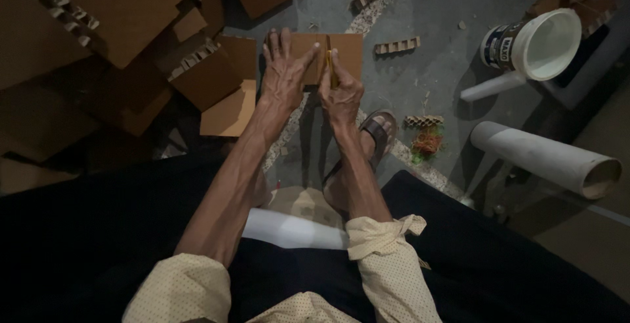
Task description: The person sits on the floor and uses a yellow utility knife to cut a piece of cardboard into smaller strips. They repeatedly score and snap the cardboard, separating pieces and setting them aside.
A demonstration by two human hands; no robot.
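A rectangular cardboard piece [328,57] lies on the concrete floor [446,8], just ahead of the person's sandalled foot [377,132]. The left hand [283,73] presses flat on the piece, fingers spread. The right hand [341,93] has its grip closed around a yellow cutter [330,67] — blade against the piece's middle. Left of the piece lie stacked cardboard scraps [210,73]; well to its right, a white bucket [538,44] and a pale tube [545,159].
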